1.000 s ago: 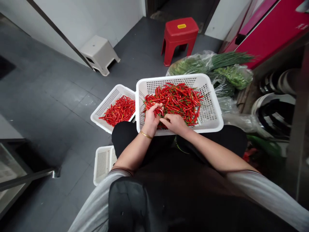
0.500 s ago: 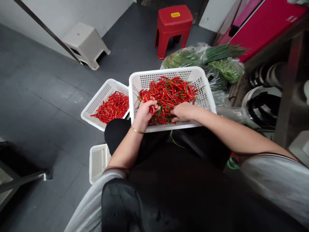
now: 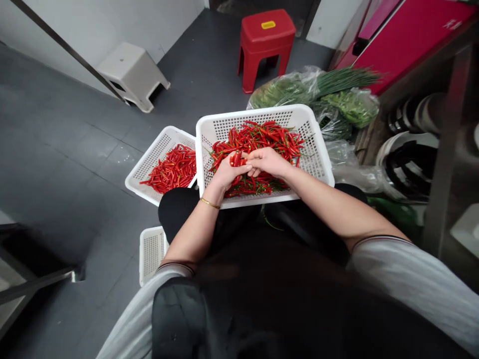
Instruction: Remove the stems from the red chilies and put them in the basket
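Observation:
A white perforated basket [image 3: 318,149] rests on my lap, holding a heap of red chili peppers [image 3: 275,134] with green stems. Over its left part, my left hand [image 3: 227,172] is closed around several red chili peppers [image 3: 236,159] that poke out above the fingers. My right hand [image 3: 268,162] meets it, thumb and fingers pinched at a red chili pepper beside the left thumb. Its fingertips partly hide that pepper. Lower on the left, a second white basket [image 3: 144,168] contains more red chili peppers [image 3: 172,169], mostly without visible stems.
A smaller white basket [image 3: 151,254] sits on the dark tiled floor at left. Ahead are a grey-white stool [image 3: 129,70] and a red stool [image 3: 267,37]. Bagged green vegetables [image 3: 299,89] lie beyond the basket. A metal shelf post [image 3: 451,134] and stacked dishes stand at right.
My right hand has risen from the chili heap and moved left to meet my left hand. The left hand still grips its bunch of chili peppers.

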Action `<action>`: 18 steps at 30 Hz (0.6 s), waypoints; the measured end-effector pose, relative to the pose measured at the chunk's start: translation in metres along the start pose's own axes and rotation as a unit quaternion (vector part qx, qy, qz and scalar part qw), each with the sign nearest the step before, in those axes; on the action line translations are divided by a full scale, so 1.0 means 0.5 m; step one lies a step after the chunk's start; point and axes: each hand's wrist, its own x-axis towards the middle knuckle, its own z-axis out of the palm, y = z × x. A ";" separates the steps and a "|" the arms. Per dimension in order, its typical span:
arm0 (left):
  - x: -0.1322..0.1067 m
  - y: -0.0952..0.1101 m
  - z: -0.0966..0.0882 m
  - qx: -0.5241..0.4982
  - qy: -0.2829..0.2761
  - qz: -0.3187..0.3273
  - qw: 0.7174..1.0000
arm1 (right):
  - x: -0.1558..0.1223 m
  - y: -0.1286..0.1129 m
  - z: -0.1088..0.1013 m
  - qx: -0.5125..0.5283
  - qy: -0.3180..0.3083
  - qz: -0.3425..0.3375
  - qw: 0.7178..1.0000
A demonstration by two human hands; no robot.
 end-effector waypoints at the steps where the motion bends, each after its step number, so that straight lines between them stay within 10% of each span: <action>1: 0.003 0.003 0.000 0.005 -0.012 -0.001 1.000 | -0.001 -0.004 -0.007 0.047 0.009 0.004 0.999; 5: 0.011 0.003 -0.013 0.052 0.021 -0.010 0.998 | 0.014 0.017 0.007 -0.093 0.101 0.045 0.990; 9: 0.011 -0.010 -0.030 0.060 0.078 -0.038 0.994 | 0.045 0.050 0.033 -0.377 0.101 0.105 0.915; 15: 0.009 -0.020 -0.012 -0.020 0.040 -0.029 0.999 | 0.034 0.002 0.006 -0.071 0.078 0.086 0.991; 18: 0.009 -0.019 0.011 -0.055 -0.006 -0.034 0.998 | 0.002 -0.040 0.003 -0.135 0.118 -0.028 0.983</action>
